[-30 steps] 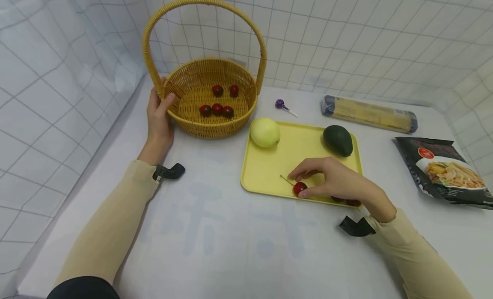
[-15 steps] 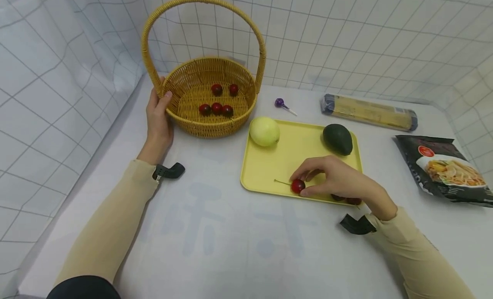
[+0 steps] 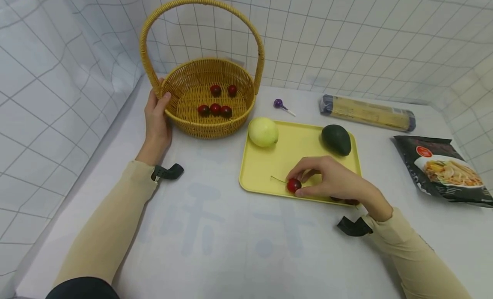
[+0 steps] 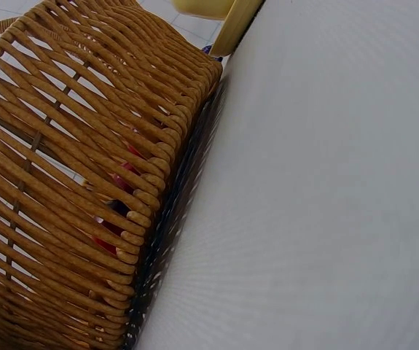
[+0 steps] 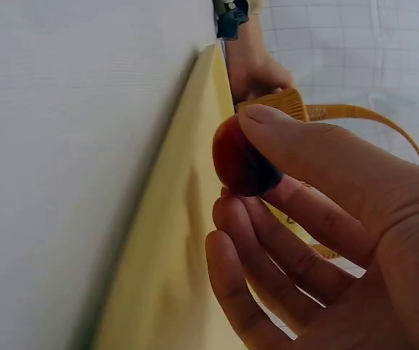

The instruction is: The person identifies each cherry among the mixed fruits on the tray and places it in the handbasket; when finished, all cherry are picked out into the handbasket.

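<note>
My left hand (image 3: 155,121) grips the left side of a wicker basket (image 3: 212,130), thumb over the rim beside the foot of the tall handle. Several dark red cherries (image 3: 215,108) lie on the basket floor. In the left wrist view the woven wall (image 4: 71,168) fills the left side, and the hand is out of sight. Over the front of a yellow tray (image 3: 296,149), my right hand (image 3: 333,177) pinches a cherry (image 3: 294,186) with a long stem pointing left. The right wrist view shows thumb and fingertips on this cherry (image 5: 240,159).
A pale green round fruit (image 3: 263,132) and an avocado (image 3: 336,139) sit on the tray. More cherries (image 3: 352,202) are partly hidden under the right wrist. Behind the tray lie a purple lollipop (image 3: 279,103) and a long yellow packet (image 3: 367,113). A black noodle bag (image 3: 446,170) lies right.
The pinched cherry has shifted slightly left with my right hand, and its stem has swung to lie flatter. My left hand stays on the basket.
</note>
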Tool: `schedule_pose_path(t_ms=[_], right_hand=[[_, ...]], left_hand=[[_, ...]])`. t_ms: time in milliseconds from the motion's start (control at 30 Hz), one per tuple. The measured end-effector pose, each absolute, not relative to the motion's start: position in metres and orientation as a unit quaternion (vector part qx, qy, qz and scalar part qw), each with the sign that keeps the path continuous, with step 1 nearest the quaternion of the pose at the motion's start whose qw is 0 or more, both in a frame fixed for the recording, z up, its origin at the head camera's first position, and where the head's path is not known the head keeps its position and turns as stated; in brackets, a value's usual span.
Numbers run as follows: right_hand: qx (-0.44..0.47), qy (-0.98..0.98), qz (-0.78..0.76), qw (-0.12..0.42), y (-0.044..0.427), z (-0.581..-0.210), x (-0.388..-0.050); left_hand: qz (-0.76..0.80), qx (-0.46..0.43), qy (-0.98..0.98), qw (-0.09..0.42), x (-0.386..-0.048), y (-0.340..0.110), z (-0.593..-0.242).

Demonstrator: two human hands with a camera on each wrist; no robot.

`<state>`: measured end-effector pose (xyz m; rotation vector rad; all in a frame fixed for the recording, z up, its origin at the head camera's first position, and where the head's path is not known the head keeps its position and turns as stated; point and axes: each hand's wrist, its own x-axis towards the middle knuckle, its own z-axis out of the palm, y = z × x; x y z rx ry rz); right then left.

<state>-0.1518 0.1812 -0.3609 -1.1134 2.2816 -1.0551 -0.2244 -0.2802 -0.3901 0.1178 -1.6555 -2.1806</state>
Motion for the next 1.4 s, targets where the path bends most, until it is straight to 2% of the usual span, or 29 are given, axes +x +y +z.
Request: schedule_pose_path(t_ms=[300,467,700,1067,1400], right_hand=[[-0.404,0.814,-0.398,0.124,0.168,-0.334,-0.158],[-0.404,0.819,-0.398,0.085,0.138,-0.316,-0.167],[-0.358,0.838,-0.412,0.005,0.085,-0.299,-0.183],[-0.352,0.831,-0.430,0.020,-0.004,-0.291,-0.207],[-0.282,0.849,-0.446,0.034,-0.055,-0.297,-0.240]], left_hand=[[-0.783,0.043,-0.592,0.186,-0.225,-0.275,-0.396],[-0.783,0.047,-0.591,0.190,-0.224,-0.276,-0.397],[-0.778,0.044,-0.597,0.192,-0.223,-0.277,-0.396],[-0.781,0.038,-0.591,0.198,-0.225,-0.279,-0.392],[-0.779,0.034,-0.591,0.205,-0.225,-0.280,-0.393]])
